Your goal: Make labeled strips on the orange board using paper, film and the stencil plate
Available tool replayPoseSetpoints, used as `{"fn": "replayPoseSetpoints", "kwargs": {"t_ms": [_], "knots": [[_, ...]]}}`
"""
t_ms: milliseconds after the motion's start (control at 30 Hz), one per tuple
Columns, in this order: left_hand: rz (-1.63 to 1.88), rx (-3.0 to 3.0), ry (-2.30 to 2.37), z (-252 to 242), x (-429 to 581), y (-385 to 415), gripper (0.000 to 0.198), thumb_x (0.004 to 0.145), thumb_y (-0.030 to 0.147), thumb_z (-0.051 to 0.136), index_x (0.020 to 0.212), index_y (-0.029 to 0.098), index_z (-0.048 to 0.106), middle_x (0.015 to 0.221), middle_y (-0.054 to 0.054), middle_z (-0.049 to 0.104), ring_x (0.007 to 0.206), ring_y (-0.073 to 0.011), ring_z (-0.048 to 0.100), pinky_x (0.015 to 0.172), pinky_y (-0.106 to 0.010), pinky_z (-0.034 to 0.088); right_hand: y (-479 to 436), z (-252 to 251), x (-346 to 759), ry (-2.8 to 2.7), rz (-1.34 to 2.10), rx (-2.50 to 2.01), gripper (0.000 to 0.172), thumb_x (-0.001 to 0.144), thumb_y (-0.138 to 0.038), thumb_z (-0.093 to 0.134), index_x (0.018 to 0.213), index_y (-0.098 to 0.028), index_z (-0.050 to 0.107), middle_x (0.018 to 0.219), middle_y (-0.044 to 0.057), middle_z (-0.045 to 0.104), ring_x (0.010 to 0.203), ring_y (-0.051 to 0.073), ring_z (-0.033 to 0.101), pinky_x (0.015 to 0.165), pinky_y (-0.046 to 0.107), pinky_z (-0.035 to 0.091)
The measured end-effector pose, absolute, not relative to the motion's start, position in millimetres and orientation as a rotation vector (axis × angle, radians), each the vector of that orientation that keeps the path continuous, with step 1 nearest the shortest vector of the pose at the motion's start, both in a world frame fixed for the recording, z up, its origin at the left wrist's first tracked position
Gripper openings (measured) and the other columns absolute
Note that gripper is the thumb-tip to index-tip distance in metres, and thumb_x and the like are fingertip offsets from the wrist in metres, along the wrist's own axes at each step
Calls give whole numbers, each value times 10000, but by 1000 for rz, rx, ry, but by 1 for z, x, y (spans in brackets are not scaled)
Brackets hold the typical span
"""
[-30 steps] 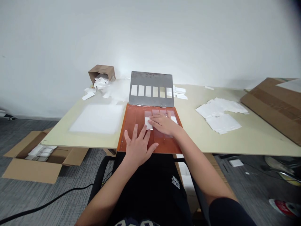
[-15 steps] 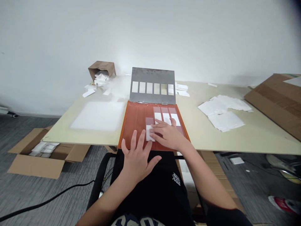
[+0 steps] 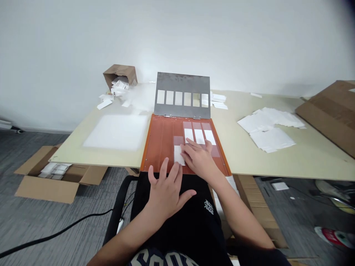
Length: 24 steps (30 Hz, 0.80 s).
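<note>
An orange-brown grooved base plate (image 3: pixel 162 142) lies at the table's near edge, with a grey metal stencil lid (image 3: pixel 183 85) hinged up behind it, pierced by several rectangular windows. Three white strips (image 3: pixel 199 136) lie in the plate's right grooves. My right hand (image 3: pixel 198 159) lies fingers down on a fourth white strip (image 3: pixel 178 155) left of those three, near the plate's front. My left hand (image 3: pixel 166 190) hovers open, fingers spread, over the plate's front edge and my lap.
A white foam sheet (image 3: pixel 118 131) lies left of the plate. A tipped brown box (image 3: pixel 120 75) spills white pieces at the back left. Loose white sheets (image 3: pixel 270 129) lie to the right, flat cardboard (image 3: pixel 330 111) beyond. An open carton (image 3: pixel 50 177) stands on the floor.
My right hand slid back toward me off the three right-hand strips, dragging along the fourth strip. My left hand drew back from the plate toward my lap. The view shifted slightly.
</note>
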<state>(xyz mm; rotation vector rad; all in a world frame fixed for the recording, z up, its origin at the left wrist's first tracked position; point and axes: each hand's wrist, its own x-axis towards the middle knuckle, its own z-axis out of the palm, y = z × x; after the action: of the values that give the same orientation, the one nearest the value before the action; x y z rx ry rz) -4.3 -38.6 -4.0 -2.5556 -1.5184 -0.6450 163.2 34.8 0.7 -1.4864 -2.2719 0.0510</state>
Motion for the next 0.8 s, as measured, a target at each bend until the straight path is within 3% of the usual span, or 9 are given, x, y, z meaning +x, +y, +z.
{"fn": "replayPoseSetpoints", "kwargs": {"t_ms": [133, 567, 800], "knots": [[-639, -2548, -1528, -5, -4, -39, 631, 945, 641, 360, 1320, 202, 617, 1338, -99, 645, 1328, -353, 460, 1137, -587, 30, 34, 1, 163, -2255, 47, -1490, 272, 1014, -243, 348, 1099, -223, 606, 1121, 135, 733, 1264, 294, 556, 1084, 628, 97], [-668, -2536, -1525, -8, -3, -38, 627, 955, 634, 337, 1317, 204, 614, 1328, -101, 652, 1366, -342, 429, 1145, -576, -29, 34, -1, 162, -2244, 13, -1517, 251, 1011, -286, 427, 1095, -254, 661, 1085, 72, 754, 1255, 309, 561, 1066, 617, 76], [-639, -2559, -1503, -10, 1, -37, 663, 954, 635, 326, 1368, 178, 570, 1395, -129, 596, 1350, -328, 450, 1156, -556, 22, 35, -4, 162, -2240, -8, -1550, 263, 1017, -309, 418, 1086, -282, 671, 1100, 54, 754, 1262, 305, 557, 1062, 599, 97]]}}
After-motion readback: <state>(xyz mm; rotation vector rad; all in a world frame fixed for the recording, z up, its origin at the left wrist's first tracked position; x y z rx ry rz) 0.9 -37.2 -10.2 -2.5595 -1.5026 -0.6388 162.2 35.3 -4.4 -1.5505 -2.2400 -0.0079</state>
